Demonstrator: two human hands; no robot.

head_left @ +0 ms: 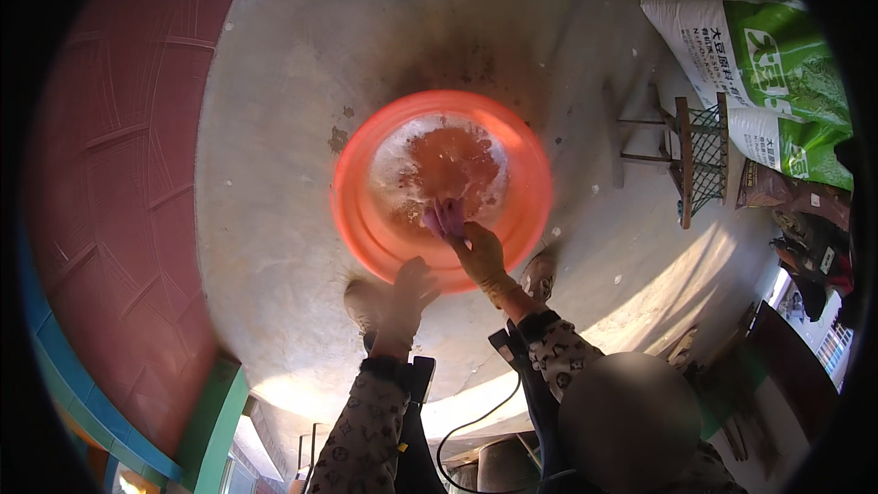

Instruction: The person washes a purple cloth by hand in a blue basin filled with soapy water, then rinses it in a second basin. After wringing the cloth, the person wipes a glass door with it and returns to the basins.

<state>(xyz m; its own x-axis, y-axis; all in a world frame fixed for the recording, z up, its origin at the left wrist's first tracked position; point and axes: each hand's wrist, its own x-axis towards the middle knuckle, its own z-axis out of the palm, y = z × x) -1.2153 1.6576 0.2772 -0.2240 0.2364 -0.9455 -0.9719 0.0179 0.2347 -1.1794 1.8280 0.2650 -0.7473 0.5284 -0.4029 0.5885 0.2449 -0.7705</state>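
A round orange-red plastic basin (352, 233) stands on the floor before me, with foamy liquid (448, 160) in it. A yellowish glove appears to cover my right hand (481, 256), which reaches over the basin's near side. Its fingers are closed on a wet-looking purple cloth (444, 217) just above the liquid. My left hand (415, 287) is at the near left rim, its fingers somewhat blurred but looking stretched out with nothing in them. Whether it touches the rim I cannot tell.
My shoes (364, 302) flank the basin's near side. A folding stool (702, 160) with a mesh seat stands at right, beside white and green sacks (786, 82). A reddish panelled surface (137, 174) runs along the left. Wet spots mark the concrete floor (274, 174).
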